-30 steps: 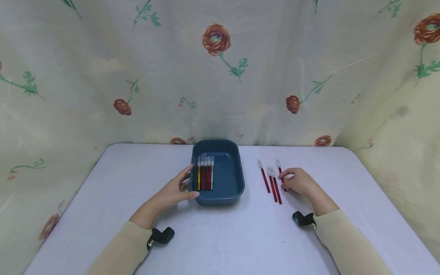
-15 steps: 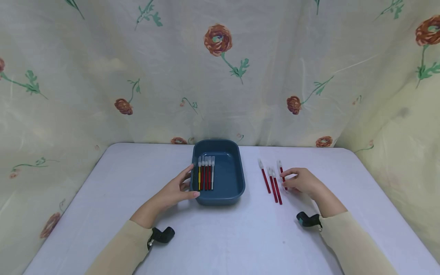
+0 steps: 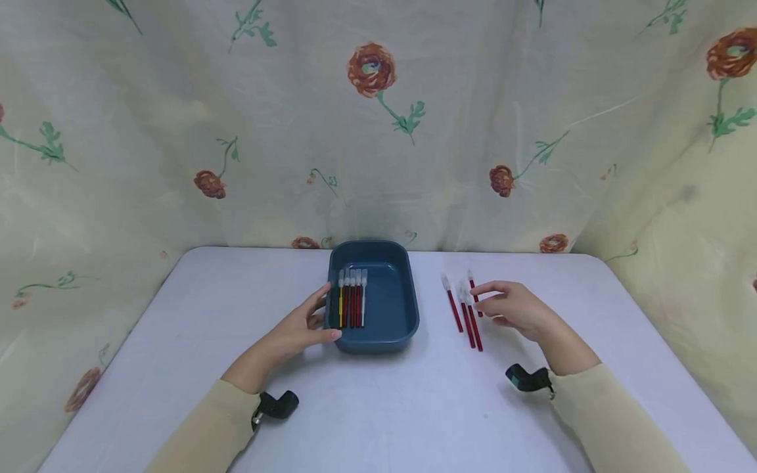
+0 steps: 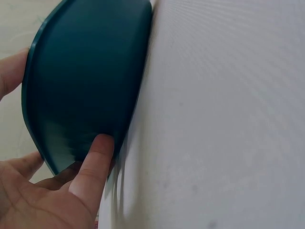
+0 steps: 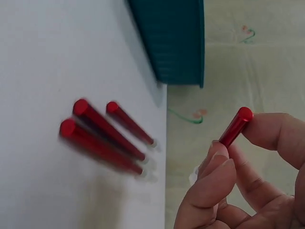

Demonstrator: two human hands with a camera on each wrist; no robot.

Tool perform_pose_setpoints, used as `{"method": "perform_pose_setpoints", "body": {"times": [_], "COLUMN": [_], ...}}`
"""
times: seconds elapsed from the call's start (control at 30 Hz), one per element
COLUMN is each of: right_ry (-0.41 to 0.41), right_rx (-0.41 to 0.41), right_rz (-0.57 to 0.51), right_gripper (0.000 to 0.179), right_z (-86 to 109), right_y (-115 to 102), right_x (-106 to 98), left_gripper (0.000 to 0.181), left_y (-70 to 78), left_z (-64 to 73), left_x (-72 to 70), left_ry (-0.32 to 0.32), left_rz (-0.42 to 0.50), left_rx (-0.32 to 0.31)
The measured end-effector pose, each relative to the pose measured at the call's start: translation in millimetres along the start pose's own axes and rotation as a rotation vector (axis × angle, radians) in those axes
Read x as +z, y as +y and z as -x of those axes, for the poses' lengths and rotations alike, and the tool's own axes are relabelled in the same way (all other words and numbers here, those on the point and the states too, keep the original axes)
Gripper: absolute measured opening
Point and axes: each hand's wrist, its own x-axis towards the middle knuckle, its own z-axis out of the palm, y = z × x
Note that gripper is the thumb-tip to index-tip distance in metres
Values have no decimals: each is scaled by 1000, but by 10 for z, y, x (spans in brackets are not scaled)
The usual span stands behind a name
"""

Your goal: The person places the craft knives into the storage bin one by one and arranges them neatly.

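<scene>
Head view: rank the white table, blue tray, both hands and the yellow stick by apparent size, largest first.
1. White table
2. Blue tray
3. Left hand and right hand: too alike to rank
4. Yellow stick, a thin line in the tray

1 tray (image 3: 387, 302) has 5 pens (image 3: 352, 309) inside, 4 red pens (image 3: 467, 322) outside; 2 hands (image 3: 298, 330); 2 cameras (image 3: 280, 405).

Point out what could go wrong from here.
The red stick might slip or twist, since only fingertips of the right grip pinch it.

That grip could knock the three red sticks lying loose on the table.

If the left grip, touching the tray, jolts it, the row inside may slide across the bare floor beside it.
</scene>
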Motion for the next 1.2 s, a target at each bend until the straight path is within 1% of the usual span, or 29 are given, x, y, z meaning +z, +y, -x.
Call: {"method": "perform_pose_setpoints", "body": {"times": [0.17,0.4,0.57,0.77,0.97,1.2], "right_ry": [-23,-41,-61,-66,-81,-93], "right_rx": [4,-19,-29,-42,-27,-3], "right_rz": [-64,-132,-176,-197,-254,-254], "right_gripper": [47,44,43,40,39,40], "right_z": [36,66,22,-46,-93,-183], "right_y": [-139,-291,-399,-537,-650,-718], "right_x": [67,195,288,425,547,707], "left_gripper": [103,103,103,104,103,102], "left_y": [11,-7,-20,-32,-10,-20], "left_z": [12,1,-2,-9,2,-1], "left_x": [-2,-6,-10,-11,2,12], "left_ry": [3,-1,-4,3,14,21], "left_rz": [-7,-9,-8,-8,-7,-19], "left_rx": [-3,-7,-6,-5,-3,-8]}}
